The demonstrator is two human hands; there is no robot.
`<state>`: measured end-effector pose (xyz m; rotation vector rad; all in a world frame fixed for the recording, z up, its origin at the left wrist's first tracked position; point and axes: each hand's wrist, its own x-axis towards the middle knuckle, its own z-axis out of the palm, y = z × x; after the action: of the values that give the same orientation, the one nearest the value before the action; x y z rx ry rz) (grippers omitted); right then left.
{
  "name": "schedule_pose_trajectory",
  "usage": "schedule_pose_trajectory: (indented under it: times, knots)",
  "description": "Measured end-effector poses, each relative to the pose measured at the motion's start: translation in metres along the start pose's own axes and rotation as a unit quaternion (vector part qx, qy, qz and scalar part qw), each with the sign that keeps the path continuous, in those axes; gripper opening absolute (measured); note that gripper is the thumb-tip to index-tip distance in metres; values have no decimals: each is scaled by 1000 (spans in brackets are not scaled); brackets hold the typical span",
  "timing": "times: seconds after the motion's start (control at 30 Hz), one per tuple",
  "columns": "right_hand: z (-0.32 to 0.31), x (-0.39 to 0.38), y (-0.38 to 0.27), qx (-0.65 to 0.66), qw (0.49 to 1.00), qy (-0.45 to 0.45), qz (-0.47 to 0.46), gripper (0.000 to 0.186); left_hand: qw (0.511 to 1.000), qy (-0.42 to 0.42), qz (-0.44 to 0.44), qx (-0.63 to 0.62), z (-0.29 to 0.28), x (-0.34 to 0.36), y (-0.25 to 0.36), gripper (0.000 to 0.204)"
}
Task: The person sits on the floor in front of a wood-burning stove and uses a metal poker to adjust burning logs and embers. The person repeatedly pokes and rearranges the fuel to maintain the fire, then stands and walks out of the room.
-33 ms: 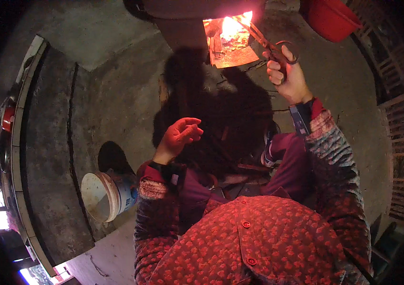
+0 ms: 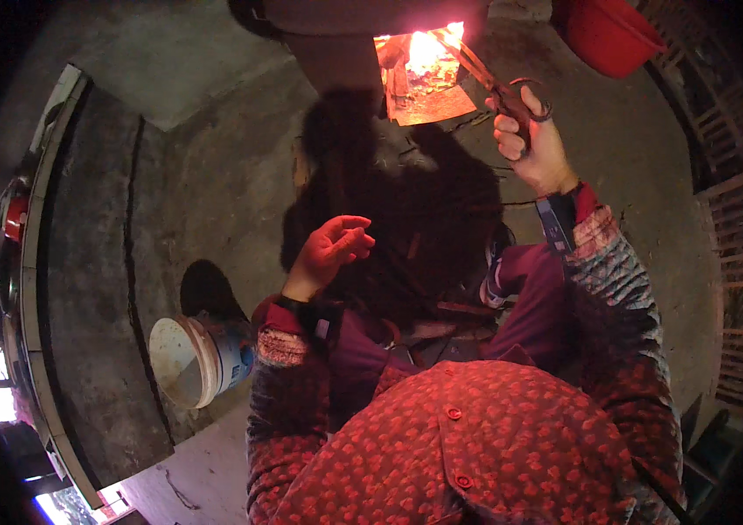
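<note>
While fingers of the right hand [image 2: 539, 144] grasp tongs [image 2: 506, 98] at the fire [image 2: 426, 58], left hand [image 2: 327, 254] raised, fingers loose

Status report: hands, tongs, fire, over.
Right hand holding tongs. Left hand empty. Tongs angled toward fire, tips lost in glare. No visible obstruction.

The right grip [image 2: 539, 144] holds tongs [image 2: 506, 94] at the fire [image 2: 428, 59].
</note>
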<state>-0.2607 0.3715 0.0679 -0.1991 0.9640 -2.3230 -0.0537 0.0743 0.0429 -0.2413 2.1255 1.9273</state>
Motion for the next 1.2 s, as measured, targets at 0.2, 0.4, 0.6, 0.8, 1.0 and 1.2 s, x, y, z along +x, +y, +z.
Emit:
schedule_pose_trajectory:
  times: [0.2,0.4,0.6,0.8,1.0,1.2]
  knots:
    - [7,-32,-8,-27,996,48,63,54,1000,-14,9,21,3,5,3,37]
    - [0,-38,-6,-48,992,44,106,52,1000,-19,5,7,4,15,1,34]
    - [0,-32,2,-52,994,10,100,41,1000,-1,-13,6,4,15,-3,33]
    - [0,-17,8,-1,993,-46,108,35,1000,-1,-12,13,3,14,-2,36]
    - [3,-5,14,5,994,-27,103,44,1000,0,-2,19,3,15,-3,36]
    - [6,-6,13,-9,995,-12,104,45,1000,-1,0,6,3,16,-4,37]
